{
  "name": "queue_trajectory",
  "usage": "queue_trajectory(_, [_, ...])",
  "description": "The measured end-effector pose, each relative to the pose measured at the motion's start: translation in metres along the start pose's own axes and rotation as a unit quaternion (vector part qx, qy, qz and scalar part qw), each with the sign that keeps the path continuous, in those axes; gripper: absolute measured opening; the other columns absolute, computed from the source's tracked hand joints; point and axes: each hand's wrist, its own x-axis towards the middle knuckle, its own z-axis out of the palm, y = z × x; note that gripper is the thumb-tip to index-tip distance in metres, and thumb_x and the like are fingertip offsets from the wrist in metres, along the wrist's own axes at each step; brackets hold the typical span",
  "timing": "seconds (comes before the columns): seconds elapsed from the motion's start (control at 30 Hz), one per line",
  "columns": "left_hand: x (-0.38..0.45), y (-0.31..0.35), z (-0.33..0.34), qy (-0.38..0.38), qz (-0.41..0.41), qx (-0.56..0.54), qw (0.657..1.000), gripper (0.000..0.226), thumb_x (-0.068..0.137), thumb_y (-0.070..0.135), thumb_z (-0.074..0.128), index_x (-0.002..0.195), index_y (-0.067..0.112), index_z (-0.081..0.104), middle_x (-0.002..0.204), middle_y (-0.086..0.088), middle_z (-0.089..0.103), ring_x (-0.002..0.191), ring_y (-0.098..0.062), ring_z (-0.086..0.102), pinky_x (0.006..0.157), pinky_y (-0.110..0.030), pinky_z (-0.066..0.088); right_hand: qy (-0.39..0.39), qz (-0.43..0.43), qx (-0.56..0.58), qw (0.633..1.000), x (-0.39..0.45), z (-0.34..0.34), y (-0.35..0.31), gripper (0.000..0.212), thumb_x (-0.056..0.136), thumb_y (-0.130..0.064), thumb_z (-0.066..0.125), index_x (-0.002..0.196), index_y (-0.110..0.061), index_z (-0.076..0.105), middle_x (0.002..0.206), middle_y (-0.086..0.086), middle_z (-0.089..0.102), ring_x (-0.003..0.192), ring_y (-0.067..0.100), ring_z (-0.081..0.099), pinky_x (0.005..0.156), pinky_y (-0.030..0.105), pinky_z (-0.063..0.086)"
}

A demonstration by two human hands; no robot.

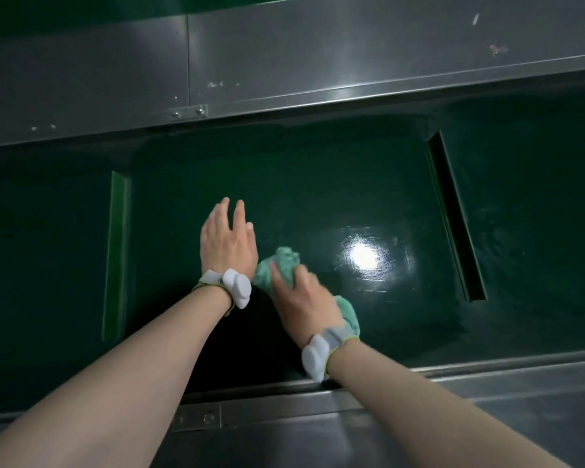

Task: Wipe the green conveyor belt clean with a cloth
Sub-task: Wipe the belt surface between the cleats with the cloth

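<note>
While the left hand rests flat, fingers straight, on the green conveyor belt, the right hand holds the bunched green cloth against it mid-belt. Step: wiping under way. Next, likely: strokes toward the cleat.

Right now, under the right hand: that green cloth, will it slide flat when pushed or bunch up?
Probably bunches: the green cloth already lies crumpled, bulging out on both sides of the right hand, so it looks soft and floppy. The conveyor belt shines under the light, possibly wet or slick, so the cloth likely glides easily. It looks light.
</note>
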Motion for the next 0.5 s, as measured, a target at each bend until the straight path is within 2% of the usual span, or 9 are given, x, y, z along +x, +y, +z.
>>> queue_trajectory(0.07, [0.008,0.000,0.001,-0.001,0.008,-0.008,1.000,0.047,0.107,0.027,0.043,0.149,0.008,0.046,0.156,-0.019,0.042,0.143,-0.037,0.041,0.114,-0.050,0.039,0.002,-0.064,-0.006,0.998,0.006,0.001,0.007,0.059,0.089,-0.033,0.067,0.145,-0.019,0.054,0.098,0.013,0.050,0.069,0.033,0.054,0.046,0.040,0.050])
queue_trajectory(0.17, [0.022,0.000,0.005,0.004,0.021,-0.014,1.000,0.045,0.107,0.027,0.043,0.145,0.006,0.051,0.151,-0.018,0.048,0.139,-0.036,0.046,0.112,-0.049,0.042,0.016,-0.045,-0.016,0.999,0.035,-0.016,0.046,0.059,0.096,-0.042,0.061,0.150,-0.025,0.047,0.101,0.011,0.048,0.076,0.033,0.054,0.053,0.041,0.053])
queue_trajectory(0.27, [0.030,-0.005,0.006,0.004,0.027,-0.026,0.999,0.040,0.104,0.021,0.046,0.137,0.005,0.060,0.143,-0.018,0.056,0.132,-0.036,0.053,0.108,-0.050,0.046,0.047,0.098,-0.011,0.994,0.073,-0.049,0.099,0.057,0.102,-0.046,0.051,0.154,-0.031,0.037,0.110,0.013,0.045,0.085,0.037,0.056,0.063,0.040,0.052])
queue_trajectory(0.37, [0.023,-0.004,0.011,0.002,0.041,-0.014,0.999,0.043,0.096,0.015,0.048,0.133,0.002,0.064,0.140,-0.021,0.060,0.128,-0.038,0.057,0.104,-0.051,0.049,0.094,0.246,-0.033,0.964,0.107,-0.079,0.149,0.053,0.104,-0.051,0.039,0.154,-0.034,0.033,0.117,0.015,0.042,0.095,0.039,0.057,0.073,0.041,0.052])
queue_trajectory(0.5, [0.026,-0.003,0.009,-0.019,0.049,-0.007,0.999,0.049,0.093,0.021,0.041,0.131,0.003,0.067,0.137,-0.021,0.062,0.126,-0.038,0.059,0.104,-0.049,0.051,0.104,0.329,-0.027,0.938,0.162,-0.100,0.173,0.055,0.104,-0.050,0.036,0.155,-0.029,0.033,0.128,0.021,0.040,0.104,0.044,0.057,0.082,0.044,0.051])
